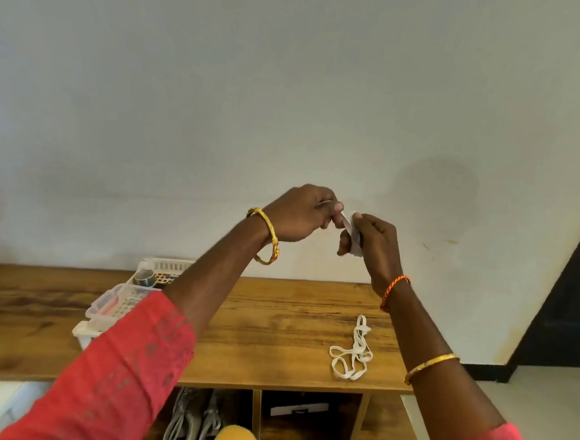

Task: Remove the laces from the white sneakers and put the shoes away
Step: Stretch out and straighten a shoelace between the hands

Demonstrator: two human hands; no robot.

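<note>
Two hands are raised in front of the wall, well above the wooden bench top (pixel 274 325); between them is a white lace (pixel 351 232), folded or wound into a small bundle; the right hand (pixel 374 246) holds the bundle with its fingers curled round it, and the left hand (pixel 301 213) pinches the bundle's upper end between thumb and fingertips; how much of the lace is gathered there I cannot tell, for the fingers hide most of it; its long axis runs steeply, from upper left down to lower right, the top end tipped toward the left hand. One other loose lace (pixel 351 353) lies in slack loops on the bench top near its right end, its length running roughly away from the person toward the wall; so both laces appear to be out of the shoes, and that part of the task looks done. Down in the open compartment under the bench stands a pair of pale sneakers (pixel 193 422), side by side, seemingly lengthwise into the shelf; which end faces out I cannot tell, nor whether their eyelets are bare; if these are the white sneakers, they look already stowed, and what remains is probably tidying the two laces. White plastic baskets (pixel 117 307) sit on the bench at the left.
</note>
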